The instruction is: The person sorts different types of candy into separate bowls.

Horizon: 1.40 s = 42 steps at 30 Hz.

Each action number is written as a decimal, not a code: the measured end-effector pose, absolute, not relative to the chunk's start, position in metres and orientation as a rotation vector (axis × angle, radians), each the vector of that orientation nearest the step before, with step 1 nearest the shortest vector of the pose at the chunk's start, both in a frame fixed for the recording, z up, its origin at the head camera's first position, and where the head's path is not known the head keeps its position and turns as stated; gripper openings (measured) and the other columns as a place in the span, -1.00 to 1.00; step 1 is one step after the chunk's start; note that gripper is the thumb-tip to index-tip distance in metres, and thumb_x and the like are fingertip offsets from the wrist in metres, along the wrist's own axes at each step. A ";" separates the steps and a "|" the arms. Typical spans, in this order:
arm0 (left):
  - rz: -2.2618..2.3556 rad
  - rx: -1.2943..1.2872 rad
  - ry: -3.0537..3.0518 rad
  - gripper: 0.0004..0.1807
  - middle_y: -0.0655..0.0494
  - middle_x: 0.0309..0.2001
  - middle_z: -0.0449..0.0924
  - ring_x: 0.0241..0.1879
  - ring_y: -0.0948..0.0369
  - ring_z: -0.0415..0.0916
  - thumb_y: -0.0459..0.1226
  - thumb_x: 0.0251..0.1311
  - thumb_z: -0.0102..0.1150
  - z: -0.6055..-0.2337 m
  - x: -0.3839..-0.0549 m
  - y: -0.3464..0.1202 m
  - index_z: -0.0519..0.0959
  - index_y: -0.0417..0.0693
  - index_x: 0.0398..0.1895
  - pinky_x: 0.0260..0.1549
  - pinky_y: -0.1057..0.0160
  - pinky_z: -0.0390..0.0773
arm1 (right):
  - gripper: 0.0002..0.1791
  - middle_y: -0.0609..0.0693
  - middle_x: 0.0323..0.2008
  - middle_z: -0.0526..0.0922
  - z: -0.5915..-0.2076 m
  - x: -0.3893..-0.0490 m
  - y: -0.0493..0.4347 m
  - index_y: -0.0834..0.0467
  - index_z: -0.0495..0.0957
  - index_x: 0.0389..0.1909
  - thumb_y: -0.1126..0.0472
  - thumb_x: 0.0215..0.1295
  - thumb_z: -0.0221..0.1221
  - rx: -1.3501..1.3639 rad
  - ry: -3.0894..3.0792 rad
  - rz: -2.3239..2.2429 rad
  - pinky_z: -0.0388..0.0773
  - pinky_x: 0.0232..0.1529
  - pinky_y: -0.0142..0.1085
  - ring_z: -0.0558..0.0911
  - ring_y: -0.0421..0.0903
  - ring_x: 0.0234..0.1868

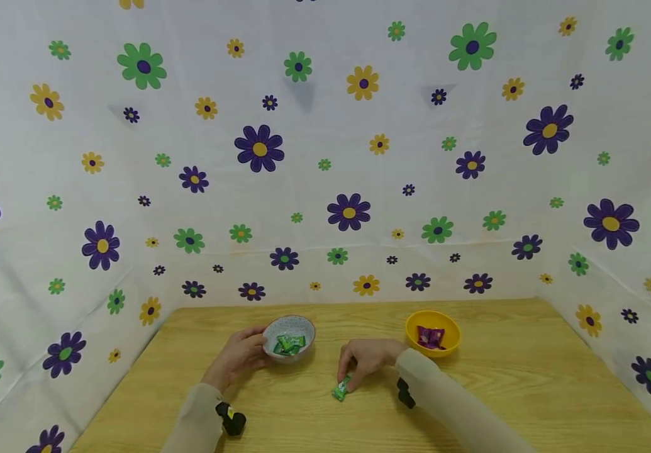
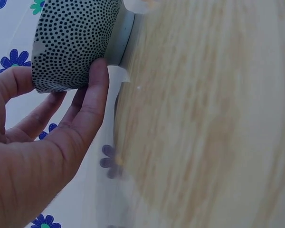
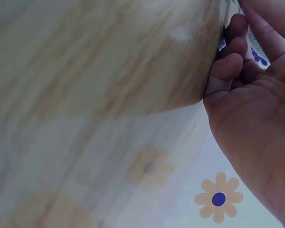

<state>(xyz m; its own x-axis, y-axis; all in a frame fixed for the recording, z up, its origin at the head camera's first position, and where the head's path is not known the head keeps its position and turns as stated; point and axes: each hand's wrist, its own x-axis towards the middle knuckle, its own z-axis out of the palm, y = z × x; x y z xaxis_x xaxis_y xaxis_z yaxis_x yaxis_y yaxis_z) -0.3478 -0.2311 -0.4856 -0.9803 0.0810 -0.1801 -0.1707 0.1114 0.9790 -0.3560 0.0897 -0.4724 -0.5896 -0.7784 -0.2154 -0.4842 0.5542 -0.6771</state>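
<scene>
My left hand holds a speckled bowl at its left side. Close up in the left wrist view, the bowl has dark dots on a pale wall, and the fingertips reach toward its foot. Several green-wrapped candies lie inside it. Right of the bowl, my right hand pinches one green-wrapped candy between thumb and fingers, low over the table. In the right wrist view that hand has its other fingers curled close to the tabletop, and the candy is hidden.
A yellow bowl holding purple-wrapped candies stands behind the right forearm, on the far right of the wooden table. A white sheet with printed flowers hangs behind the table and along both sides.
</scene>
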 end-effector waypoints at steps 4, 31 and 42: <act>1.978 -0.102 2.204 -0.49 -0.21 0.11 0.51 -0.12 0.12 0.59 -0.28 0.39 -0.01 -0.487 -0.346 -0.232 0.31 -0.27 0.37 -0.10 0.06 0.65 | -0.90 -0.21 -0.30 0.55 -0.474 -0.355 0.089 0.07 0.75 -0.35 0.27 0.08 0.43 -1.009 2.283 -0.797 0.36 -0.16 -0.48 0.42 -0.32 -0.26; 2.041 -0.096 2.133 -0.45 -0.14 0.05 0.53 -0.15 0.16 0.59 -0.29 0.38 0.00 -0.488 -0.348 -0.231 0.25 -0.31 0.39 -0.13 0.10 0.66 | -0.94 -0.18 -0.31 0.60 -0.476 -0.360 0.090 0.07 0.72 -0.36 0.23 0.27 0.28 -0.938 2.281 -0.940 0.39 -0.16 -0.44 0.46 -0.28 -0.26; 2.043 -0.127 2.137 -0.48 -0.21 0.11 0.50 -0.16 0.15 0.58 -0.30 0.39 -0.01 -0.489 -0.349 -0.230 0.29 -0.25 0.38 -0.13 0.09 0.66 | -0.91 -0.14 -0.27 0.64 -0.473 -0.360 0.085 0.12 0.71 -0.29 0.20 0.30 0.26 -0.919 2.223 -1.156 0.44 -0.18 -0.40 0.49 -0.22 -0.24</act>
